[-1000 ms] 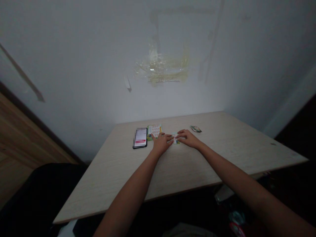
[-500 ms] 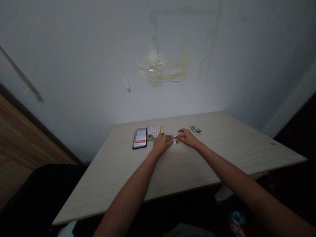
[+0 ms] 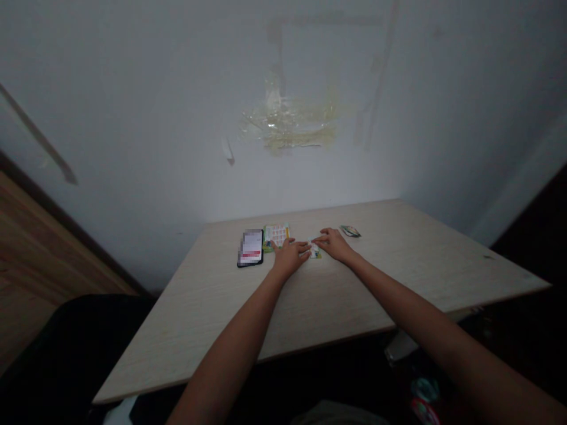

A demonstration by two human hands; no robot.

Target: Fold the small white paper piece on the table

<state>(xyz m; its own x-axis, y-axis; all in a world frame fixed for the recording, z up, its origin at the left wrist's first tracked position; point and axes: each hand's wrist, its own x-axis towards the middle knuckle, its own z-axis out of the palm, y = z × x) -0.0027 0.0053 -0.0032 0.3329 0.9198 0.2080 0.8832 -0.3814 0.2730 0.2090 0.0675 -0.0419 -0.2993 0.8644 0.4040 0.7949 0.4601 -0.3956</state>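
A small white card with a green and coloured print lies on the table between my hands. My left hand rests low over the tabletop with its fingers spread, the fingertips at the card's left edge. From the other side my right hand reaches in, fingers bent and apart, its foremost fingertips at the card's upper edge. Whether they pinch anything thin is too small to see. Behind my left hand lies a larger green-bordered printed sheet, partly covered by that hand's thumb side.
A phone with a lit screen lies left of the printed sheet. Beyond my right hand is a small dark, colourful packet or stack. The pale wooden table meets a wall bearing old tape at the back.
My right hand has shifted slightly away from me and its fingers have drawn back a little, baring more of the small card. My left hand stays in place.
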